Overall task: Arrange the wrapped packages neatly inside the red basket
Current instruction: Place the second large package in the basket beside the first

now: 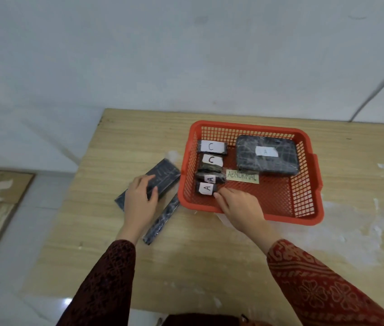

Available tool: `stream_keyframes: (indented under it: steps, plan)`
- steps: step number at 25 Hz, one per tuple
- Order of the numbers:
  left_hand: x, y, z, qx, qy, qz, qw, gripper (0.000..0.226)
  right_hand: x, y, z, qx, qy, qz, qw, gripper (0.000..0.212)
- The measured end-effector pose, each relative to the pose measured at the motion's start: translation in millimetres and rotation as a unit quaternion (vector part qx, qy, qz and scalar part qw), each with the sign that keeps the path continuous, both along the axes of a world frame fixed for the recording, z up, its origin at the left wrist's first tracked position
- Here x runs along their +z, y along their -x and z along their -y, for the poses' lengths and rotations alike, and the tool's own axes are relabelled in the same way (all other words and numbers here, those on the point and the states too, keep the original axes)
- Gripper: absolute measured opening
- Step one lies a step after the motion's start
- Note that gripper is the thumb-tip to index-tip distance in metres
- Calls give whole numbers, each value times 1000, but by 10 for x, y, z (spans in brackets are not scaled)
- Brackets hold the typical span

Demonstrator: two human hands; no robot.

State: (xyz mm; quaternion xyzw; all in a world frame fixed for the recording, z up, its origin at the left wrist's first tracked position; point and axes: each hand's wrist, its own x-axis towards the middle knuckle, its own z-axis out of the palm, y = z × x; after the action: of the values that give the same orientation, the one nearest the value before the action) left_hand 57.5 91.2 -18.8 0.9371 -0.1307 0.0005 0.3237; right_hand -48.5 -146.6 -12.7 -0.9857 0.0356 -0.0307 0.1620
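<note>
Red plastic lattice basket on the pale wood-grain desk. Inside, a column of four small dark film-wrapped packages with white paper labels: two marked C at the far end, two marked A nearer the right hand. A large flat dark wrapped package labelled A lies beyond that hand, toward the far right corner; a yellow paper slip reading ABNORMAL sits just beyond the fingertips. Right hand reaches over the near rim, fingers loosely curled, tips touching the nearest A package; not gripping, more a nudge. Left hand is outside the basket, palm down, fingers spread over a flat dark rectangular wrapped package on the desk, thumb at its edge; whether it has closed on it, cannot tell. A long narrow dark wrapped package lies between the two hands, just beside the basket. Step, by my reading: squaring the small column while taking up the next piece. Next move calls for lifting the flat package over the rim into the open floor right of the right hand.
</note>
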Motion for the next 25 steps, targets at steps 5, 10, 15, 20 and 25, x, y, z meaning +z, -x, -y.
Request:
stream_keyframes:
  steps: [5,10,15,20,25]
  plan:
    - [-313,-133,-149,-11,-175,-74,982,70,15,38,46,73,31,-20,997,39]
    - [-355,-195,-185,-19,-191,-28,981,73,-8,49,42,70,38,-9,997,41]
    - [-157,-168,-224,15,-100,-46,994,70,-19,22,64,56,-3,-31,998,37]
    - [407,-113,-243,-11,25,-25,999,68,185,-218,64,36,-233,-8,972,38]
    - [1101,-163,45,-191,59,-134,971,54,756,-577,95,50,-324,37,944,87]
